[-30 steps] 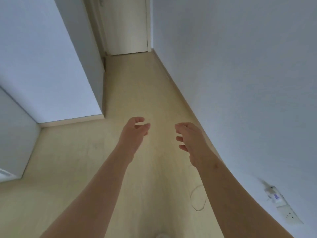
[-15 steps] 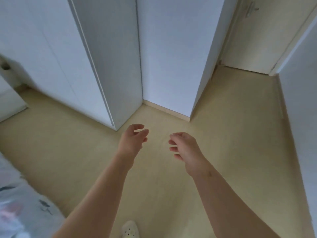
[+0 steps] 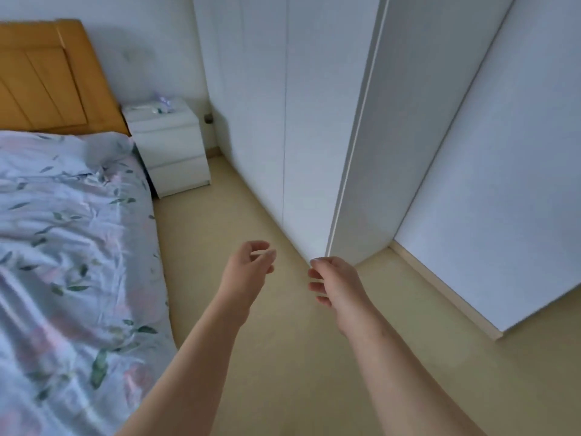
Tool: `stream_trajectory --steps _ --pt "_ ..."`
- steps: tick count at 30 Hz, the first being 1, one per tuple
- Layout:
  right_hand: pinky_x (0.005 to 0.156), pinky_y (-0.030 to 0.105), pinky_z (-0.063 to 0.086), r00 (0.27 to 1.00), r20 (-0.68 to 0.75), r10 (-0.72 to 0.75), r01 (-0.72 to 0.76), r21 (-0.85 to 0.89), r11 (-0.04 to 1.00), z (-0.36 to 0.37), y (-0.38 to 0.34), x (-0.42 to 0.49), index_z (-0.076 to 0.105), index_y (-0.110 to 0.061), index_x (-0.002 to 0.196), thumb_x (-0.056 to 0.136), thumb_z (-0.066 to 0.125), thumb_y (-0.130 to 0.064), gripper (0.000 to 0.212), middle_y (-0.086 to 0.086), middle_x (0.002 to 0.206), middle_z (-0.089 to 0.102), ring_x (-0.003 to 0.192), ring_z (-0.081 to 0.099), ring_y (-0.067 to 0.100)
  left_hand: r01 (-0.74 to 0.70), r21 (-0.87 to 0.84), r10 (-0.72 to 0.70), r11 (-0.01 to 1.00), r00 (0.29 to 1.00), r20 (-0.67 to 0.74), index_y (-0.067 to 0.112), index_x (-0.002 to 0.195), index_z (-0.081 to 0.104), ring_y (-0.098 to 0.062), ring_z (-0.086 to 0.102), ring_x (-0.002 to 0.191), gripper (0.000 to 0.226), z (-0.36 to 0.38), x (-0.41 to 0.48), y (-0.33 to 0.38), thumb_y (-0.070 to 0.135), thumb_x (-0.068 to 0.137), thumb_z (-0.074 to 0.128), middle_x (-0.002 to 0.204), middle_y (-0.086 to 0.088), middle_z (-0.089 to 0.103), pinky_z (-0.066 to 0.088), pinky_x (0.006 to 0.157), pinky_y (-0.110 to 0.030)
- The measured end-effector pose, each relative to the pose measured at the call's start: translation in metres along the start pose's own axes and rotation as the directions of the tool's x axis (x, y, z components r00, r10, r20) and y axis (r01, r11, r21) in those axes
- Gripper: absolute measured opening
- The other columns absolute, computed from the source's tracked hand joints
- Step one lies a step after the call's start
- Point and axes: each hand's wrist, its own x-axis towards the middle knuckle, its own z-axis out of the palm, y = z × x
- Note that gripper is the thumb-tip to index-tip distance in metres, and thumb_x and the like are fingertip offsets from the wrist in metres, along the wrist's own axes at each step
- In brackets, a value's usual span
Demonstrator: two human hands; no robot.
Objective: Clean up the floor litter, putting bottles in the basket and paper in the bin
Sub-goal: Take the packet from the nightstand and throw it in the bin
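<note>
- Above the pale yellow floor (image 3: 257,196), in the strip between a bed and a run of white cupboards, both bare forearms are reaching forward from the bottom edge of the view.
- The left hand (image 3: 246,272) is hanging in the air with its fingers loosely curled and the thumb just short of the fingertips; it is gripping nothing.
- The right hand (image 3: 338,281) is hovering level with it, a small gap apart, back turned up, fingers slack and bent, also holding nothing.
- The bed (image 3: 72,247) is filling the left side, lying under a rumpled pale cover printed with green leaves and pink blotches, and an orange wooden headboard (image 3: 47,80) is standing behind it.
- A white two-drawer nightstand (image 3: 169,146) is sitting just beside the head of the bed, with a few small items on its top too blurred to name.
- The white wardrobe (image 3: 283,105) is running along the right of the floor strip, its corner standing right beyond the right hand's fingertips.
- A plain white wall (image 3: 503,184) with a pale skirting board is closing off the far right.
- No bottles, paper, basket or bin are showing in this view, so where they are cannot be told.
</note>
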Motion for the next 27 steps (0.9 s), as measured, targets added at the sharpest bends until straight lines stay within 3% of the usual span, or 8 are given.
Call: stream_trajectory --steps 5,14,21,27 --pt "0.073 0.031 0.043 0.988 0.151 -0.011 0.017 -0.037 0.999 0.056 -0.041 0.080 0.057 -0.022 0.083 0.093 0.051 -0.020 0.012 -0.003 0.088 0.061 0.077 0.058 0.015 0.015 -0.024 -0.018 1.000 0.990 -0.141 0.022 0.106 0.058 -0.012 0.063 0.085 0.014 -0.029 0.083 0.018 0.023 0.092 0.056 0.102 -0.003 0.065 0.049 0.088 -0.036" --pt "0.072 0.030 0.043 0.960 0.278 -0.011 0.033 -0.077 0.996 0.119 -0.131 0.255 0.057 -0.018 0.088 0.093 0.050 -0.018 0.009 0.000 0.090 0.060 0.077 0.057 0.015 0.052 -0.046 -0.062 0.998 0.963 -0.262 0.024 0.104 0.057 -0.015 0.063 0.094 0.011 -0.038 0.259 0.072 0.025 0.093 0.054 0.102 -0.001 0.065 0.050 0.086 -0.036" --pt "0.067 0.026 0.042 0.916 0.400 0.024 0.033 -0.135 0.990 0.210 -0.184 0.359 0.059 -0.016 0.095 0.092 0.051 -0.018 0.010 -0.002 0.089 0.060 0.077 0.057 0.014 0.070 -0.119 -0.111 0.990 0.917 -0.384 0.029 0.093 0.055 -0.013 0.063 0.091 0.007 -0.090 0.374 0.099 0.023 0.094 0.052 0.099 0.001 0.064 0.049 0.087 -0.036" --pt "0.066 0.027 0.042 0.913 0.404 0.054 0.030 -0.198 0.980 0.300 -0.214 0.447 0.060 -0.016 0.093 0.092 0.052 -0.018 0.009 0.000 0.090 0.061 0.078 0.058 0.016 0.078 -0.226 -0.173 0.971 0.881 -0.440 0.023 0.098 0.057 -0.016 0.063 0.092 0.008 -0.165 0.487 0.098 0.024 0.096 0.050 0.102 -0.002 0.064 0.048 0.090 -0.038"
